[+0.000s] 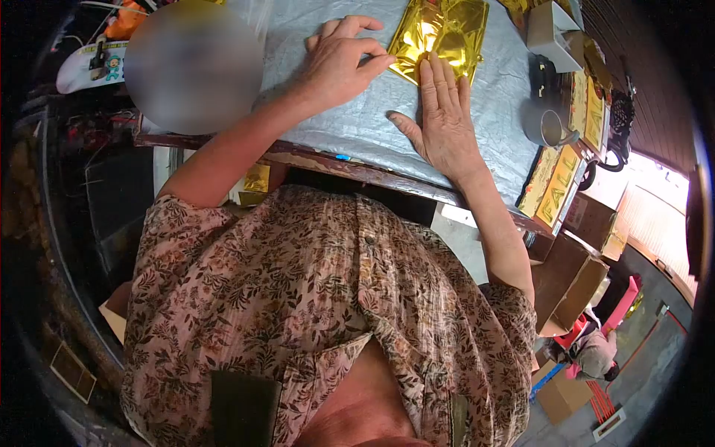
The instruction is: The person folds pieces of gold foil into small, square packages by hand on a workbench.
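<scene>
A shiny gold foil piece (460, 45), folded flat and creased, lies on the silvery-blue cover of the table (335, 123). At its left corner, my left hand (344, 63) has thumb and index finger brought together on the foil's edge, while its other fingers bend loosely. My right hand (447, 134) lies palm down with fingers stretched out, their tips resting on the foil's lower edge. Its thumb points off to the left over the cover.
A grey mug (545, 128) stands on the table's right side, near flat packs with gold "FALL" lettering (557, 186). A white box (553, 33) is beyond it. Cardboard boxes (570, 279) and another person (594, 352) are at lower right. A blurred round patch covers the upper left.
</scene>
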{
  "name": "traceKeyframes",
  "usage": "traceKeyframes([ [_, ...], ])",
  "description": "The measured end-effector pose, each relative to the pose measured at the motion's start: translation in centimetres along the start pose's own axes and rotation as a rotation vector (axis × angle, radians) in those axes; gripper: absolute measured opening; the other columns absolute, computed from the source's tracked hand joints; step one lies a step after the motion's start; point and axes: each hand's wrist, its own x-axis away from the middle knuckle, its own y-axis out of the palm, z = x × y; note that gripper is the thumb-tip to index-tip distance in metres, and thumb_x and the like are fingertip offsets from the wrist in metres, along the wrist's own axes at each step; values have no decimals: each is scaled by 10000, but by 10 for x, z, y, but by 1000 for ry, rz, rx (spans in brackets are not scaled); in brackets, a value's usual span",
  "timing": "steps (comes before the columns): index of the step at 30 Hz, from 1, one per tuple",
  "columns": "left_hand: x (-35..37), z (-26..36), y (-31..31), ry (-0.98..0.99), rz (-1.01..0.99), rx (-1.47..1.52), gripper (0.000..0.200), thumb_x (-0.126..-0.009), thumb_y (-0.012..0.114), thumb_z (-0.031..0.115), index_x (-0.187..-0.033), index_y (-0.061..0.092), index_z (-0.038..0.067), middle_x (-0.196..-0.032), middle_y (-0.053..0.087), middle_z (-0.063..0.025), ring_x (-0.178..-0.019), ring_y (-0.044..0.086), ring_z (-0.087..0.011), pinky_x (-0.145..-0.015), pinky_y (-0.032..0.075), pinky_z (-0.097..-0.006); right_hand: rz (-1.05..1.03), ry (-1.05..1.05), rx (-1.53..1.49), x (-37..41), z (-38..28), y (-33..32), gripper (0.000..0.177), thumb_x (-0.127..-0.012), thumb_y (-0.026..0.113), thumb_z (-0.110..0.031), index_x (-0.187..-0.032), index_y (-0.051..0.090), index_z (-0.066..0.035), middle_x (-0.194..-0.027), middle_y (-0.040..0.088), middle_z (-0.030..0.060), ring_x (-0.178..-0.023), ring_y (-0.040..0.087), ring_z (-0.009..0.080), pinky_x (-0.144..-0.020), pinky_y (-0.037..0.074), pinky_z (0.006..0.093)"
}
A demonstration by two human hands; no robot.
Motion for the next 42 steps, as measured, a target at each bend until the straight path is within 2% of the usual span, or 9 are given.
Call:
traceKeyframes([
  [9,-8,15,-6,58,-64,-211,223,-897,763,301,-787,729,110,-1473,564,-1,-1339,482,-290,-1059,347,-506,-11,7,4,0,0,0,958,-971,639,-555,-1585,258,74,-1655,280,256,-1542,264,402,-1247,199,568],
  [13,-8,3,-6,85,-42,-179,195,-889,771,307,-866,731,117,-1470,570,2,-1347,485,-296,-1057,349,-508,3,12,12,1,0,1,957,-971,638,-554,-1583,261,78,-1653,283,257,-1544,263,402,-1245,208,575],
  [16,-5,-4,-8,81,10,-140,249,-896,766,305,-1087,718,153,-1478,561,-13,-1371,476,-285,-1055,342,-515,1,5,3,1,0,0,959,-971,633,-561,-1581,264,81,-1649,289,257,-1545,266,400,-1244,216,578],
  [18,-4,2,-12,146,26,-123,480,-945,723,315,-1400,607,211,-1577,484,-16,-1465,411,-278,-1127,291,-537,-16,9,28,1,0,0,957,-970,628,-569,-1574,275,84,-1643,297,260,-1546,266,397,-1244,214,581],
  [22,-23,25,-5,357,-151,-358,574,-1020,622,347,-1564,474,237,-1678,359,1,-1558,296,-245,-1207,199,-553,-22,16,20,0,-1,0,959,-974,614,-582,-1574,275,86,-1644,293,265,-1545,265,405,-1245,213,583],
  [24,-37,15,13,476,-251,-385,572,-1089,472,404,-1628,373,238,-1723,265,28,-1598,201,-217,-1262,92,-562,-75,23,57,0,-1,-2,966,-980,596,-590,-1581,261,87,-1652,278,267,-1547,255,413,-1249,212,577],
  [28,-42,2,27,442,-302,-427,577,-1113,389,453,-1645,326,238,-1720,265,22,-1597,193,-196,-1276,59,-564,51,34,-32,8,-3,-2,939,-984,590,-574,-1597,260,57,-1670,253,259,-1554,247,410,-1261,209,550],
  [30,-41,-2,27,428,-324,-410,590,-1121,356,467,-1661,275,245,-1722,257,31,-1600,176,-194,-1285,32,-561,-38,14,-74,27,-14,-12,930,-980,599,-558,-1597,268,53,-1674,254,248,-1554,255,400,-1265,208,542],
  [42,-40,1,23,429,-332,-459,602,-1112,404,443,-1659,283,223,-1714,279,41,-1596,190,-180,-1281,62,-555,-130,42,-152,49,9,-34,790,-1011,588,-463,-1614,313,-33,-1666,327,165,-1550,302,337,-1273,223,510],
])
